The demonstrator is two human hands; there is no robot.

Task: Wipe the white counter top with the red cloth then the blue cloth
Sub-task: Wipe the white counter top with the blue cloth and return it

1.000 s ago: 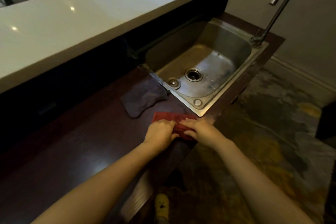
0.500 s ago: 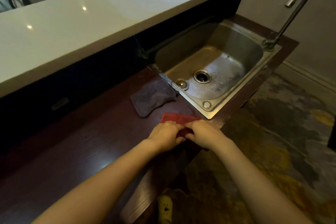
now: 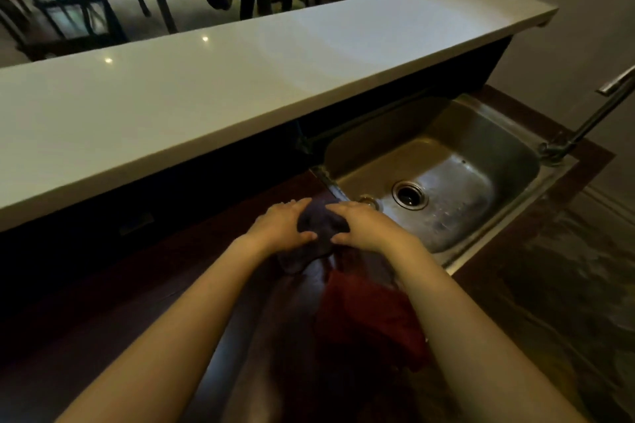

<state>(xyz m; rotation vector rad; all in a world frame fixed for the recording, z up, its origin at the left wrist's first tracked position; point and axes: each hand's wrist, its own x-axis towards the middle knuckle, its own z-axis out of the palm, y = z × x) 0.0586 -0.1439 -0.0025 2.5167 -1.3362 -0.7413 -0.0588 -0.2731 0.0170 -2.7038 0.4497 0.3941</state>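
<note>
Dim, soft picture; 2 glare spots on the white counter top (image 3: 240,79).

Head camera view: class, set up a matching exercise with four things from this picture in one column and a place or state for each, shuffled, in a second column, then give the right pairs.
Things:
1. blue cloth
2. red cloth
3. white counter top
4. sink

Places or states:
A. lying loose on the dark wood surface, between the forearms
B. steel basin at the right
C. gripped by both hands
D. raised ledge, nothing on it

Pairs: 1-C, 2-A, 3-D, 4-B
</note>
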